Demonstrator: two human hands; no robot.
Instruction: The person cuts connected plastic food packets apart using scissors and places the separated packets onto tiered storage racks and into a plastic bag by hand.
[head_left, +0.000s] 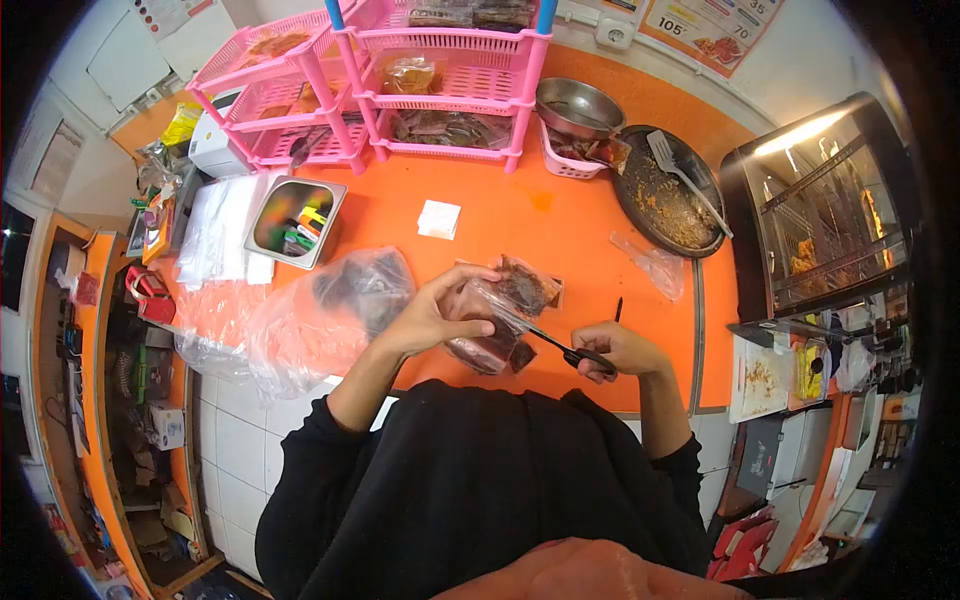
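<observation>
My left hand [448, 308] is closed on a clear plastic packet [488, 312] with dark reddish-brown contents, just above the orange table. In my right hand [608, 350] is a pair of scissors [570, 356] with dark handles. Their blades point left and reach the packet's edge; whether they have cut into it I cannot tell. Another packet [528, 287] with dark brown contents lies right behind the held one, partly overlapped by it. Left of my left hand, a clear plastic bag [340, 300] with something dark inside rests on the table.
Pink tiered racks [440, 97] with packets stand at the back. A metal container [293, 222] of colourful items sits left. At the back right are a metal bowl [580, 108], a dark round pan [670, 200] with a spatula, and a lit glass cabinet [815, 210].
</observation>
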